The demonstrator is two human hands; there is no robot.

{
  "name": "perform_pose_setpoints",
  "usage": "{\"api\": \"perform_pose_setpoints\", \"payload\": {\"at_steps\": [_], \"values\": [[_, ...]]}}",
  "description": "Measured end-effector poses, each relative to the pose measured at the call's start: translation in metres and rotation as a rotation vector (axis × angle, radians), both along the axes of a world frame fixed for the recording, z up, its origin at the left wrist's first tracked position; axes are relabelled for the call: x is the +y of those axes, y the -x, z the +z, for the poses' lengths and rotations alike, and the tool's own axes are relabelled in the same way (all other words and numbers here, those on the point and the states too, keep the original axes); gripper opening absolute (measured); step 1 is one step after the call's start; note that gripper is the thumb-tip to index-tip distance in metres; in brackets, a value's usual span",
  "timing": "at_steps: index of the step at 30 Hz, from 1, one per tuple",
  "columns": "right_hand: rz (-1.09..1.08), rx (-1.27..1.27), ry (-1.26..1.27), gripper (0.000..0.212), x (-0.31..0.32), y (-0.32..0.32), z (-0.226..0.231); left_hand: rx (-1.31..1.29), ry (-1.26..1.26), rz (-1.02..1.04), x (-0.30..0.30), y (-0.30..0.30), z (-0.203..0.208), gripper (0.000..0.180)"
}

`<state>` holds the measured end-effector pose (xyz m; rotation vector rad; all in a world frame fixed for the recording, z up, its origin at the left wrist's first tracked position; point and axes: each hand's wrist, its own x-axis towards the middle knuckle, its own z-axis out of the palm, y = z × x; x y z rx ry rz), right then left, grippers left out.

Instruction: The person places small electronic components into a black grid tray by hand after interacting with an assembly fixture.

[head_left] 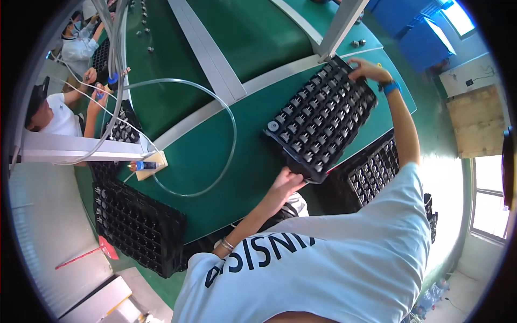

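Note:
A black tray [298, 164] with rows of small silver metal parts [318, 121] is held in both my hands over the green tabletop [215, 199], at an angle. My left hand [287, 184] grips its near edge, the fingertips hidden beneath. At the far right corner, my right hand [369, 71] has its thumb and fingers closed on the rim. One round, pale piece [273, 126] sits at the tray's left corner.
More filled black trays [372, 173] stand below the table edge at right, and another black tray [141, 226] is at left. A clear hose [235, 129] loops over the table beside a small fixture [145, 166]. White posts [347, 24] rise behind. Co-workers [56, 113] sit left.

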<state>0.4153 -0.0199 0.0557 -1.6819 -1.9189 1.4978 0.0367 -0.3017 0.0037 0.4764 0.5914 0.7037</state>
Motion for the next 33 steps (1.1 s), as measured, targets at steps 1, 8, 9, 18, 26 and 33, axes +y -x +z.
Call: {"api": "perform_pose_setpoints", "payload": {"at_steps": [1, 8, 9, 18, 26, 33], "values": [[0.026, -0.087, -0.092, 0.057, 0.012, 0.011, 0.001, -0.036, 0.056, -0.061, -0.004, -0.005, 0.001, 0.047], [0.493, -0.244, -0.24, 0.053, 0.072, 0.072, -0.004, -0.194, 0.35, -0.255, -0.023, -0.076, -0.005, 0.075], [0.374, -0.16, -0.242, 0.053, 0.065, 0.09, 0.0, -0.227, 0.406, -0.255, -0.025, -0.085, -0.01, 0.069], [0.534, -0.172, -0.379, 0.053, 0.091, 0.142, -0.01, -0.346, 0.406, -0.424, 0.016, -0.172, -0.036, 0.048], [0.248, -0.33, -0.875, 0.044, -0.012, 0.201, 0.003, -0.437, 0.559, -0.35, -0.001, -0.178, -0.068, 0.015], [0.467, -0.099, -0.877, 0.036, -0.149, 0.255, 0.049, -0.286, 0.105, -0.835, -0.027, -0.101, 0.003, 0.032]]}}
